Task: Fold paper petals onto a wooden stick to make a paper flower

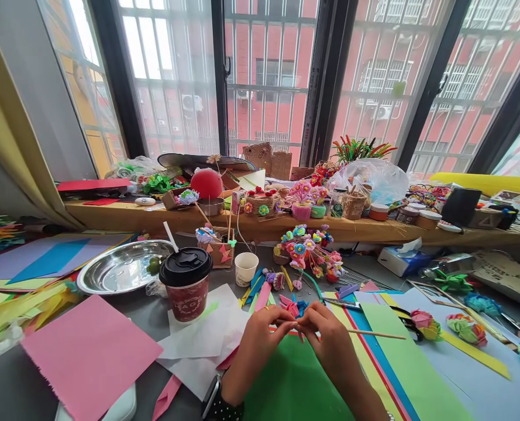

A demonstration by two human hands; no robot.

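My left hand (264, 336) and my right hand (330, 334) meet fingertip to fingertip above a green sheet (295, 380). Both are closed in a pinch on a small piece of folded pink paper (289, 305), mostly covered by the fingers. Blue folded paper (302, 307) shows just behind the fingertips; whether it is joined to the pink one, I cannot tell. A thin wooden stick (378, 334) extends rightward from behind my right hand, its other end hidden. Past the hands lie folded paper strips (264, 295) in pink, blue and yellow.
Left of me are a lidded drink cup (186, 292) with a straw, a metal tray (110, 272), white paper sheets (193, 345) and a pink square (93, 356). Coloured sheets (400, 351) and paper roses (426, 324) lie right. A paper cup (245, 269) and craft flowers (306, 248) stand ahead.
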